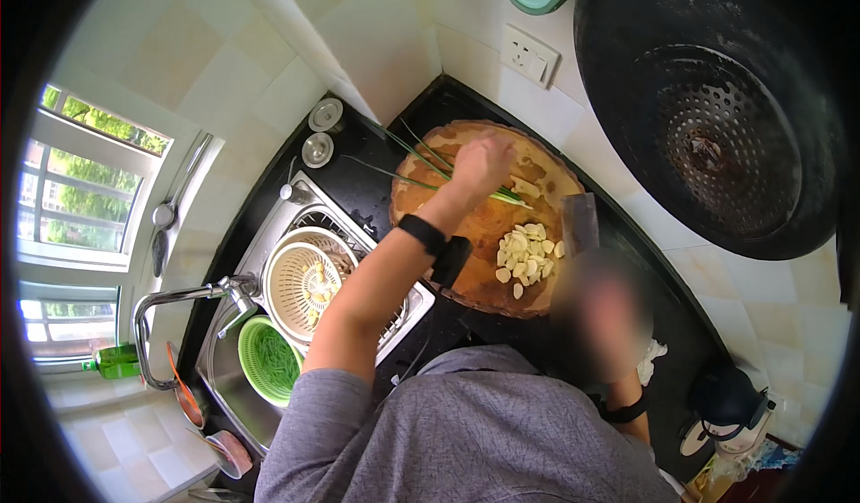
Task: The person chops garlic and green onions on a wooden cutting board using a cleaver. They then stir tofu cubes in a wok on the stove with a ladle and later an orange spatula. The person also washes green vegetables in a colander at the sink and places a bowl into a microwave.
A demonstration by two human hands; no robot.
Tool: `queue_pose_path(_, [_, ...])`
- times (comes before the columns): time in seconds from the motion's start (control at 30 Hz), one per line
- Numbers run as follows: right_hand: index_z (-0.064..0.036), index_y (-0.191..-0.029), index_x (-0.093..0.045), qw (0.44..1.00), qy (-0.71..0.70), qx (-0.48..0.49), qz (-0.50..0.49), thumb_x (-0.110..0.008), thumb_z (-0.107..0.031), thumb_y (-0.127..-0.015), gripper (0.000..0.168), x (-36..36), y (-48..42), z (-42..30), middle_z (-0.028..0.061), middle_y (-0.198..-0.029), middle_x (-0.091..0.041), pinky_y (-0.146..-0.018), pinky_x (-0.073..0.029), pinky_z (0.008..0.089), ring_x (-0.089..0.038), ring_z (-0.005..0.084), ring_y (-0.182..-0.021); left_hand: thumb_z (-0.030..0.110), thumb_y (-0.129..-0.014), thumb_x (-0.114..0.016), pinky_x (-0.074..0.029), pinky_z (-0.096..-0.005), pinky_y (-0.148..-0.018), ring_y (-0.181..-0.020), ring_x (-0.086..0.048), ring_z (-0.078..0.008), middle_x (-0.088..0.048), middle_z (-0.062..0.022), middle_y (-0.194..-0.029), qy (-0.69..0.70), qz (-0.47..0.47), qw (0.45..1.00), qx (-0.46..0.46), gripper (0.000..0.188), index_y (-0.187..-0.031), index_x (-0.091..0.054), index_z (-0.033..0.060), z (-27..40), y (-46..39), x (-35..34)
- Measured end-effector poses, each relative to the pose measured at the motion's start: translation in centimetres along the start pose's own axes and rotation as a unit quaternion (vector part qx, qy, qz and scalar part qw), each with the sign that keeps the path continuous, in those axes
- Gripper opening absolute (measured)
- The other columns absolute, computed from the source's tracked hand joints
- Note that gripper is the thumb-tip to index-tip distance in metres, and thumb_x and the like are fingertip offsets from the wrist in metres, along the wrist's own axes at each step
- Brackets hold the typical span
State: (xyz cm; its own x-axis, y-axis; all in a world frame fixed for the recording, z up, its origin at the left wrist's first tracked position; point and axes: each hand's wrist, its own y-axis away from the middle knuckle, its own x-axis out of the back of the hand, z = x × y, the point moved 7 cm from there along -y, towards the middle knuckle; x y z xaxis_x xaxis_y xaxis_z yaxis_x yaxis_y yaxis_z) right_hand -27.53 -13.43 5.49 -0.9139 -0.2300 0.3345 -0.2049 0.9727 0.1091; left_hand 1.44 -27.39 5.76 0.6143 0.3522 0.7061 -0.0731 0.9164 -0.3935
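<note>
A round wooden chopping board (463, 281) lies on the black counter. My left hand (480, 164) is over its far part with the fingers bent; whether they grip anything is hidden. Beneath this hand and wrist run long green scallions (423, 158), their pale ends (512, 198) showing on the board. Pieces of what looks like ginger (525, 187) lie beside the hand. A pile of sliced garlic (527, 253) is on the board's right part. The grey blade of a kitchen knife (581, 222) overlaps the right rim. My right hand (601, 315) is nearest to it, but blurring hides its fingers and the handle.
At left, a steel sink (222, 368) with a faucet (181, 295) holds a white colander (285, 288) and a green basket (252, 342) of green strands. Two lidded jars (322, 130) stand behind. A large black wok (705, 113) hangs at right, near an electric kettle (725, 402).
</note>
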Motion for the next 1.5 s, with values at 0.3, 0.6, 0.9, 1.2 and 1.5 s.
queue_pose_path(0.3, [-0.002, -0.103, -0.055, 0.970, -0.020, 0.037, -0.238, -0.066, -0.019, -0.088, 0.025, -8.6, 1.6, 1.4, 0.0127, -0.071, -0.062, -0.057, -0.047, 0.0324, -0.061, 0.0205, -0.061, 0.013, -0.088, -0.066, -0.050, -0.0241, -0.067, -0.075, -0.059, -0.0078, -0.066, -0.0052, -0.084, 0.168, -0.094, 0.957, 0.217, 0.025, -0.107, -0.064, -0.0032, -2.6, 8.1, 12.6])
queue_pose_path(0.6, [-0.001, -0.100, -0.050, 0.980, 0.047, 0.008, -0.193, -0.059, -0.014, -0.091, 0.018, -9.3, -0.1, -1.4, 0.0079, -0.070, -0.058, -0.046, -0.045, 0.0296, -0.054, 0.0147, -0.049, 0.019, -0.089, -0.068, -0.049, -0.0234, -0.066, -0.080, -0.062, -0.0073, -0.067, -0.0013, -0.086, 0.302, -0.069, 0.902, 0.302, 0.024, -0.105, -0.064, 0.0005, -3.5, 20.3, 5.3])
queue_pose_path(0.9, [-0.002, -0.091, -0.048, 0.895, 0.320, 0.257, -0.176, -0.057, -0.011, -0.086, 0.014, -11.6, -0.4, -6.4, 0.0205, -0.073, -0.061, -0.057, -0.047, 0.0476, -0.059, 0.0412, -0.064, 0.006, -0.082, -0.067, -0.051, -0.0372, -0.066, -0.081, -0.060, -0.0314, -0.060, -0.0133, -0.091, 0.068, 0.047, 0.995, 0.049, 0.016, -0.098, -0.064, 0.0035, -0.5, 21.2, 8.7])
queue_pose_path(1.2, [-0.004, -0.088, -0.048, 0.815, 0.437, 0.329, -0.190, -0.056, -0.016, -0.090, 0.014, -13.5, 0.9, -9.1, 0.0169, -0.073, -0.061, -0.054, -0.047, 0.0464, -0.060, 0.0366, -0.062, 0.003, -0.073, -0.060, -0.050, -0.0368, -0.072, -0.084, -0.058, -0.0294, -0.059, -0.0119, -0.097, 0.052, 0.024, 0.988, -0.144, 0.026, -0.099, -0.062, 0.0041, 0.1, 21.1, 8.3])
queue_pose_path(1.5, [-0.004, -0.084, -0.048, 0.825, 0.428, 0.293, -0.221, -0.054, -0.016, -0.091, 0.015, -13.4, 1.3, -9.4, 0.0158, -0.072, -0.060, -0.053, -0.047, 0.0451, -0.061, 0.0348, -0.061, 0.002, -0.075, -0.060, -0.051, -0.0354, -0.069, -0.080, -0.059, -0.0289, -0.058, -0.0108, -0.089, 0.044, -0.024, 0.986, -0.157, 0.019, -0.093, -0.061, 0.0041, -0.4, 20.3, 7.4])
